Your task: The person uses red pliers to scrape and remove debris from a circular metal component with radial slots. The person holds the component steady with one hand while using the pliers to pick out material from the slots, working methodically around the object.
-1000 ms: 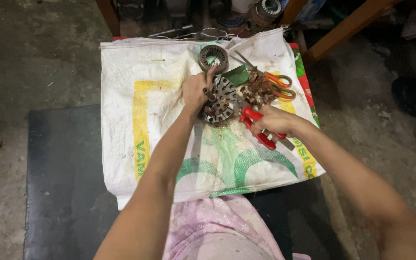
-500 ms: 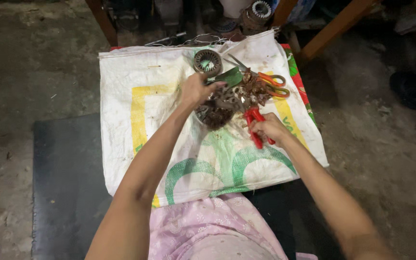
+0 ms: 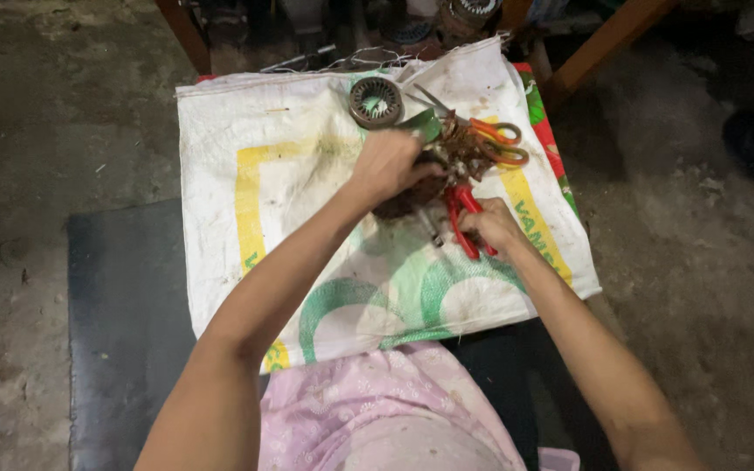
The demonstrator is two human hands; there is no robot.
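My left hand presses down over a round motor stator wound with copper wire, covering most of it. My right hand grips red-handled cutters, whose jaws point up into the stator's wire. A tangle of brown copper wire lies just beyond the stator. Both hands work on a white woven sack with yellow and green print, spread over a low surface.
A second round metal stator ring lies at the sack's far edge. Orange-handled scissors rest to its right, beside a green piece. Wooden legs stand behind. A dark mat lies at left on concrete floor.
My left hand has shifted from the stator's far side to lie over its top. The right hand with the cutters has moved closer in against the stator.
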